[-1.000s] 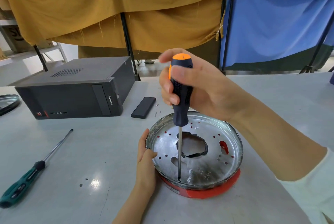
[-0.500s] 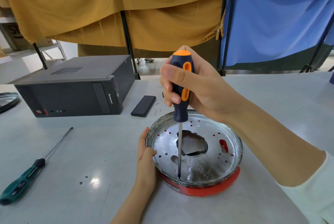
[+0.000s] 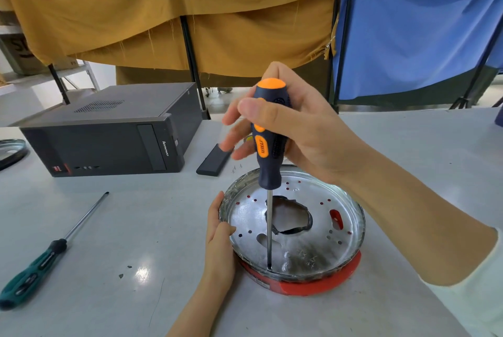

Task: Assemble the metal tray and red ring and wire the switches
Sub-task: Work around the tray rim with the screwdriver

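Observation:
A round metal tray [image 3: 321, 238] with small holes and a jagged centre opening sits on top of a red ring [image 3: 321, 286] on the grey table. My left hand [image 3: 219, 238] holds the tray's left rim, thumb hooked over the edge. My right hand [image 3: 294, 124] grips the handle of a dark blue and orange screwdriver [image 3: 269, 143], which stands upright. Its thin shaft reaches down to the tray floor near the front rim [image 3: 269, 266]. The fingers on the handle look blurred.
A green-handled screwdriver [image 3: 35, 268] lies at the left. A dark computer case [image 3: 109, 135] stands at the back left, with a flat black bar [image 3: 215, 159] beside it. Small screws [image 3: 236, 169] lie behind the tray. Another metal rim [image 3: 11, 151] shows at the far left edge.
My right hand's fingers have shifted round the handle and the handle's orange patches face differently, as in turning. The tip stays at the same spot; my left hand has not moved.

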Demonstrator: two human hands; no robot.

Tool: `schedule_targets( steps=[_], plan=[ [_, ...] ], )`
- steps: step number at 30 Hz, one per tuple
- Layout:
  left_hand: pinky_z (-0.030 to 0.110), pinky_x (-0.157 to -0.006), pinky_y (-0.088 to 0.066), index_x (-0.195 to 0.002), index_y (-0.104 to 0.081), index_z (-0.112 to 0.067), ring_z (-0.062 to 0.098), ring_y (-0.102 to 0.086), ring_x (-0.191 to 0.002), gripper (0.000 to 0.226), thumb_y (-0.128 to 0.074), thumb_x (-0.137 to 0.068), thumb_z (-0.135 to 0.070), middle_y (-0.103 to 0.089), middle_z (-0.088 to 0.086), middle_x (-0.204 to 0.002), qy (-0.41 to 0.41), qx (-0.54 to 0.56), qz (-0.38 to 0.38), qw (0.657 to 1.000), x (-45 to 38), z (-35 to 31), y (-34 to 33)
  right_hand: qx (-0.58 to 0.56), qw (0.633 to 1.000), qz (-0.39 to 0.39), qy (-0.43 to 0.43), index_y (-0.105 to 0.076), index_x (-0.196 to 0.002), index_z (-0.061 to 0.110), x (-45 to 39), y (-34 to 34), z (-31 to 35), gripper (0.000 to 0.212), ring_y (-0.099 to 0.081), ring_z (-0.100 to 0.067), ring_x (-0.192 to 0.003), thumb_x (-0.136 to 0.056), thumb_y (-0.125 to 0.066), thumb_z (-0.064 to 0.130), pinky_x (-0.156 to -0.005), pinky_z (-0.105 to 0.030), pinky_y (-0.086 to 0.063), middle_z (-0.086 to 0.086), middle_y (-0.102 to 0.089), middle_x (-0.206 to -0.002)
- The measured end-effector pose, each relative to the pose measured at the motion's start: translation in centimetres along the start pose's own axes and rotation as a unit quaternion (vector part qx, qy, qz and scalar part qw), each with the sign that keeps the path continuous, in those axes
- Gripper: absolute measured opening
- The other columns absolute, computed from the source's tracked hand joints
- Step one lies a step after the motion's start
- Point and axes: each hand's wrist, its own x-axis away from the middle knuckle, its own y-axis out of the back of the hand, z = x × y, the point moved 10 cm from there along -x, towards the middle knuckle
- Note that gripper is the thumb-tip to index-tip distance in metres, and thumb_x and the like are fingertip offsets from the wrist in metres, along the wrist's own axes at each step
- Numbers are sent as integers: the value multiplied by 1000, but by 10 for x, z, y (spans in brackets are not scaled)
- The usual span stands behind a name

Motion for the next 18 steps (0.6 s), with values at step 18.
schedule_targets(
  steps=[18],
  plan=[
    [41, -109, -39, -131, -47, -32, 21, -51, -123, 62, -33, -85, 8, -55, 3, -135, 18, -25, 2, 1000, 3, -1, 0, -21, 999, -24, 2, -56, -88, 13, -1, 1, -7, 3, -68, -28, -99, -86, -58, 14, -70, -32, -55, -7, -66, -96]
  ],
)
